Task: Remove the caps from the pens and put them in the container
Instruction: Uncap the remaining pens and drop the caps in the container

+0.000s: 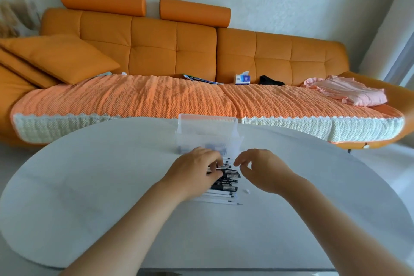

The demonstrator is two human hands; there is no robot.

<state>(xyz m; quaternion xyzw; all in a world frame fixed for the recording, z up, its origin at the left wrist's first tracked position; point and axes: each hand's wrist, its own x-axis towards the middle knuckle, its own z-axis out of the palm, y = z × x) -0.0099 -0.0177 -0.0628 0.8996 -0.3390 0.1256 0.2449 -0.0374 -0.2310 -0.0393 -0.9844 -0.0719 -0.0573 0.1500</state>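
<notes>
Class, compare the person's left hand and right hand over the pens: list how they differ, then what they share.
The left hand lies on the pile of pens; the right hand hangs beside it, apparently touching none. The left hand grips a black pen; the right hand's fingertips nearly meet, holding nothing I can make out. Both are bare, before the clear container.

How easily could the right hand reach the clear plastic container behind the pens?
Probably yes, easily. The right hand hovers just before the clear plastic container, at its near right corner, with nothing between them; the black and white pens lie nearer the person.
</notes>
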